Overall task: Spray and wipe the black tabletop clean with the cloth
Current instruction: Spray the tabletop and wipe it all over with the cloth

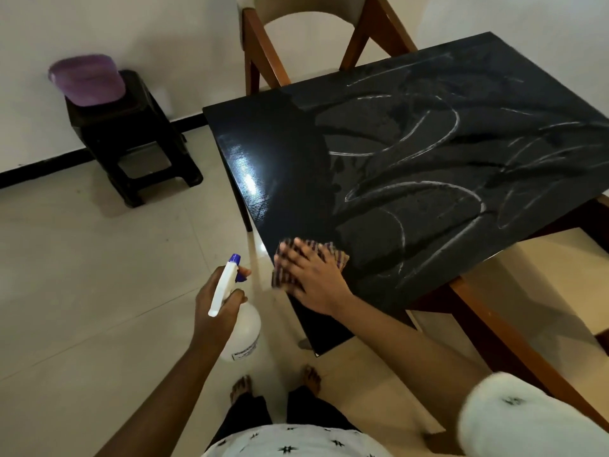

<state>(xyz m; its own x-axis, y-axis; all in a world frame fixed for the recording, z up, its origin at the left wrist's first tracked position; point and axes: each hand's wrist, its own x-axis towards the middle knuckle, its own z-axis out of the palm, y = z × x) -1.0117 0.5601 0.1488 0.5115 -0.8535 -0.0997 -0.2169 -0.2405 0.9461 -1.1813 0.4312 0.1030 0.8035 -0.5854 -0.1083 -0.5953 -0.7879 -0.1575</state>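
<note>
At the far left a purple cap (87, 79) lies on a dark stool (131, 136) by the wall, well apart from the work. Nearer the middle, the left hand (214, 301) grips the neck of the white spray bottle (245, 324), fingers curled round it. It holds the bottle out over the floor just off the table's edge, probably so the bottle is within reach for another spray without blocking the wiping. Just to its right, the right hand (309, 275) lies flat with fingers spread, pressing the striped cloth (341, 258) onto the near left corner of the black tabletop (412, 179). The flat palm spreads pressure over the whole cloth. The tabletop's left strip shines smooth, while pale curved streaks and damp patches cover the middle and right. By that look, wiping is under way and most of the surface is left to do. A wooden chair (263, 54) stands at the table's far side.
</note>
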